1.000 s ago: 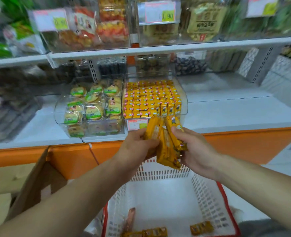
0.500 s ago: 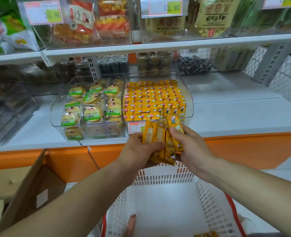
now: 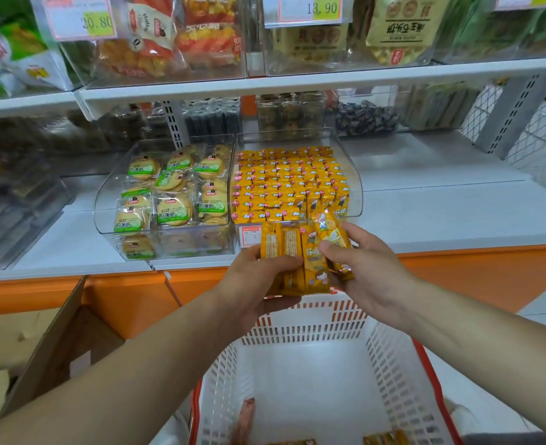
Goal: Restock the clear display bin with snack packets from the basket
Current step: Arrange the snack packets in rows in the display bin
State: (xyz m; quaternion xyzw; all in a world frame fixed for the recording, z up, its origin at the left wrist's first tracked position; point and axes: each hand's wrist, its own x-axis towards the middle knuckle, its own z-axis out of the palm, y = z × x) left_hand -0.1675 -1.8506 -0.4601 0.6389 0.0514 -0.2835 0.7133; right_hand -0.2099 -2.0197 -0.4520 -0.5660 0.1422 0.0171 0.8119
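Yellow packets stand as an upright, fanned bundle above the near edge of the shelf, just near of the bin and over the far rim of the basket. The left hand grips the bundle from the left, its fingers curled underneath and its thumb laid across the front. The right hand pinches the rightmost packet between thumb and fingertips; that packet tilts and sits higher than the others.

The step in hand looks like peeling one packet off the bundle to load it. The bin is already packed in tight rows almost to its near lip, so little room seems left. The next move probably calls for lifting the pinched packet far and over that lip, then slotting it upright in line with the rows without toppling them, while the left hand keeps the rest together.

A few loose packets lie at the near edge of the basket, so more trips seem due. Left of the bin, touching it, a biscuit bin holds round biscuits.
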